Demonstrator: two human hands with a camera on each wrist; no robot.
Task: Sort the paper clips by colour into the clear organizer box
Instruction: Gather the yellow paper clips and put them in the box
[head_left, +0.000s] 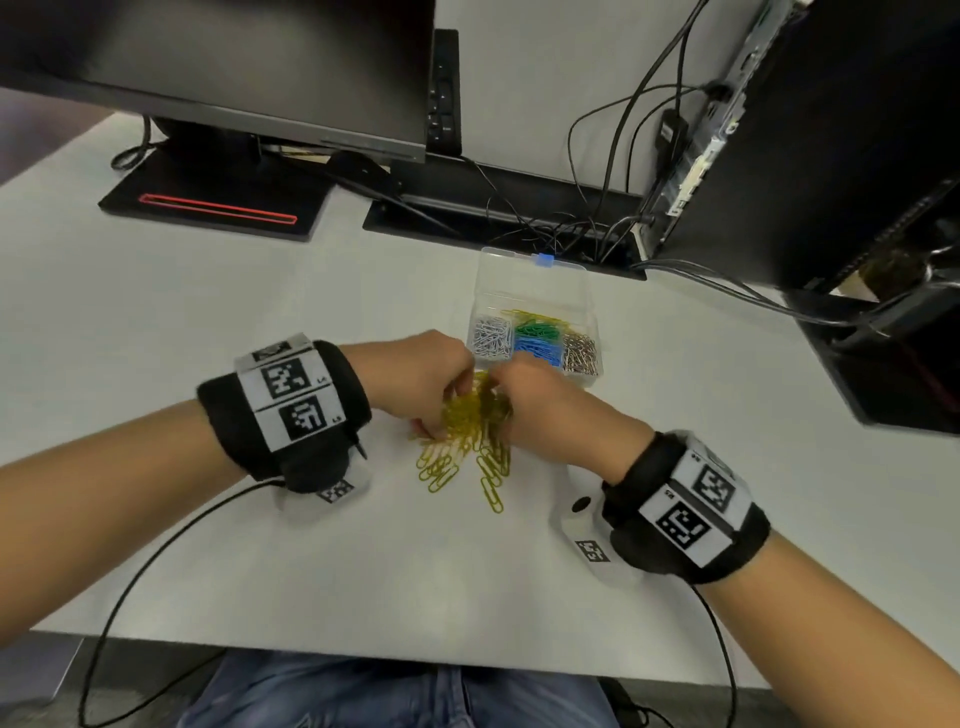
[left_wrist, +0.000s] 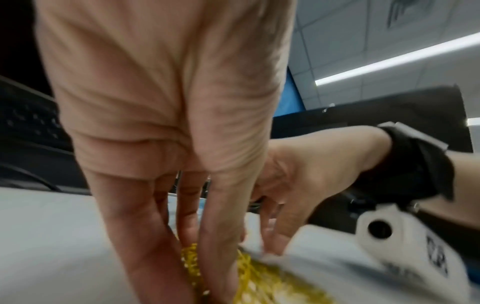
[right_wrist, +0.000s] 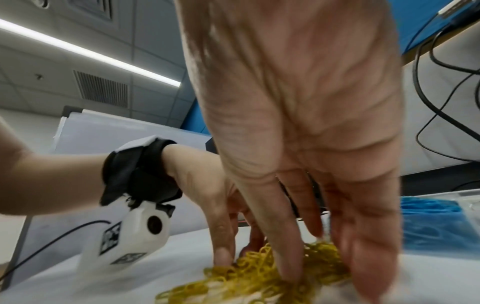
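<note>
Both hands are working the same heap: the left hand (head_left: 423, 382) and the right hand (head_left: 540, 402) are sitting close together over a pile of yellow paper clips (head_left: 470, 447) on the white desk (head_left: 260, 322), fingers pointing down into the clips. From the left wrist view, the left hand's fingers (left_wrist: 145, 236) are reaching nearly straight down into the yellow tangle, pressing against it; the right hand's fingers (right_wrist: 288, 242) are doing likewise from the other side, spread and dug in. Motion blur is smearing both wrist views, so whether either hand is actually pinching clips or only raking them together I cannot tell. Some loose yellow clips are trailing out of the heap toward the person. Just beyond the hands, the clear organizer box (head_left: 535, 291) is lying open, lid tipped back, with a blue latch (head_left: 545, 260) on the lid's far edge. Its compartments are holding white clips (head_left: 491, 335), green clips (head_left: 537, 327), blue clips (head_left: 537, 351) and silver-brown clips (head_left: 579, 353), with a few yellow ones lying behind the green. Two monitors (head_left: 249, 67) and a tangle of black cables (head_left: 571, 228) are standing at the far side of the desk.
</note>
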